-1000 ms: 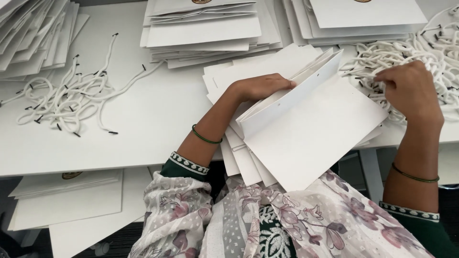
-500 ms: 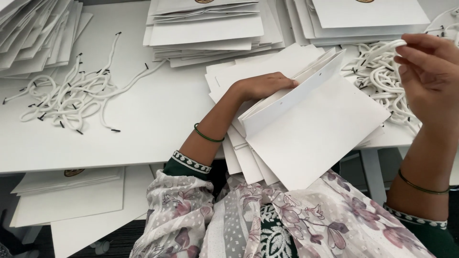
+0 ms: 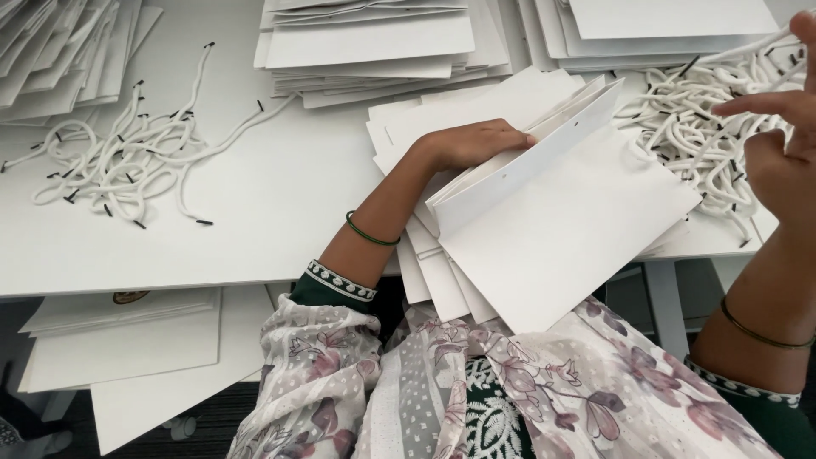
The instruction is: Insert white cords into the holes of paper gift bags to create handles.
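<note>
The left hand (image 3: 476,143) lies flat, fingers tucked into the open mouth of one white paper bag (image 3: 561,212) that tops a fanned heap of flat bags at the table (image 3: 280,212) edge. The right hand (image 3: 786,144), raised at the frame's right, pinches one white cord (image 3: 752,49) lifted from the right pile of cords (image 3: 705,127). Outward lie a second cord pile (image 3: 127,166) at left and three stacks of flat bags (image 3: 365,42) along the back.

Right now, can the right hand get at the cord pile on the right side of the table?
Probably yes. The right hand is raised just above the cord pile, apparently pinching one white cord, with nothing between them. The left hand is busy on the paper bag.
</note>
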